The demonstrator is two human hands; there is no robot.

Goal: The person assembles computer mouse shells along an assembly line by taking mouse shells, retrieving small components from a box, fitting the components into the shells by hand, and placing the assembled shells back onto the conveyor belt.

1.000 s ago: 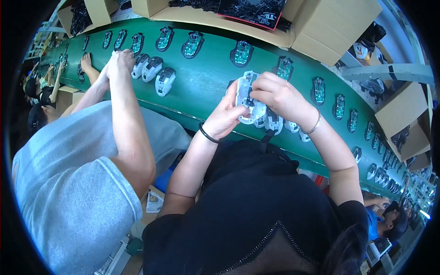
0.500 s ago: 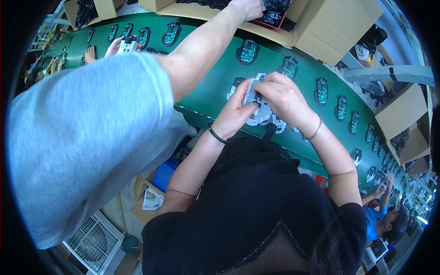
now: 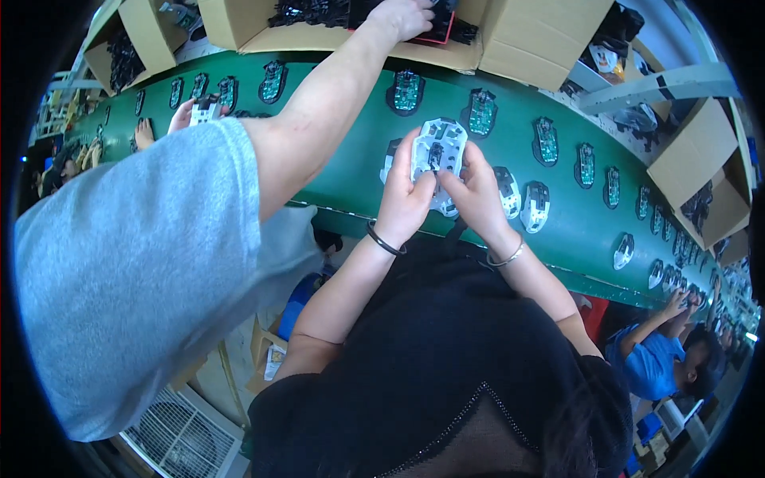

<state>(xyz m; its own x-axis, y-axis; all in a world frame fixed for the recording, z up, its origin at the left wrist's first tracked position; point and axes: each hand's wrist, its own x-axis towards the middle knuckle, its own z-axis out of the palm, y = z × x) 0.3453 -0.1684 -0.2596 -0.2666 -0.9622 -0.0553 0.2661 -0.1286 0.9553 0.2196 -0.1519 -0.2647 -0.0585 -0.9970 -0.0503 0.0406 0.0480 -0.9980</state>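
Note:
A white computer mouse shell (image 3: 440, 137) is held between my two hands over the green work surface, its hollow inner side facing up with a small black part in the middle. My left hand (image 3: 406, 203) is closed round its left edge, and my right hand (image 3: 482, 199) grips the right edge. Both thumbs press near the black part. Another white shell shows partly beneath my hands. To the right of my right hand lie two more white-and-black mouse shells (image 3: 536, 209). Just beyond the held shell is a black mouse base (image 3: 407, 93) with a green circuit board.
A co-worker's bare arm (image 3: 327, 119) with a grey sleeve (image 3: 151, 247) crosses from the left into a cardboard box (image 3: 522, 44) of black parts. More mouse bases (image 3: 546, 142) line the green conveyor (image 3: 351, 171). A person in blue (image 3: 649, 358) sits at the far right.
My right hand has come down from the shell's top to its right edge, its thumb now beside the left one. The shell has tilted to show its inside. The view has shifted slightly.

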